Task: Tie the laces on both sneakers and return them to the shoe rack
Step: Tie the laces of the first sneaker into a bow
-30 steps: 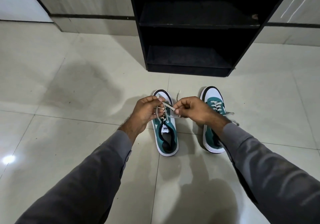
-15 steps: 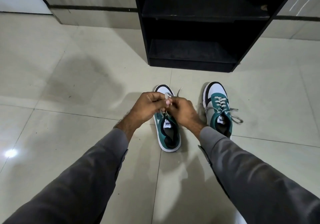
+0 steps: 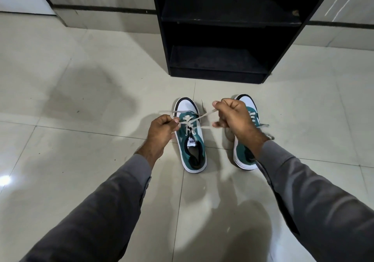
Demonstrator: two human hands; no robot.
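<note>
On the tiled floor (image 3: pixel 81 160) before the black shoe rack (image 3: pixel 222 73), the left hand (image 3: pixel 162 130) and right hand (image 3: pixel 234 118) each pinch a lace (image 3: pixel 206 116) of the left sneaker (image 3: pixel 192 140), drawn taut, beside the right sneaker (image 3: pixel 243 154).

2 teal-and-white sneakers stand side by side, toes toward 12 o'clock: left sneaker (image 3: pixel 191 138) with laces (image 3: pixel 189 121) pulled taut, right sneaker (image 3: pixel 245 132) at 3 o'clock; black shoe rack (image 3: pixel 222 28) at 12.

The two low canvas sneakers, left (image 3: pixel 192 140) and right (image 3: pixel 244 152), were teal with white toes, black toe trim, white soles and cream flat laces (image 3: pixel 188 120). The open wooden shoe rack (image 3: pixel 222 73) was plain black, the glossy floor tiles (image 3: pixel 81 99) pale beige, both sleeves (image 3: pixel 101 211) grey.
</note>
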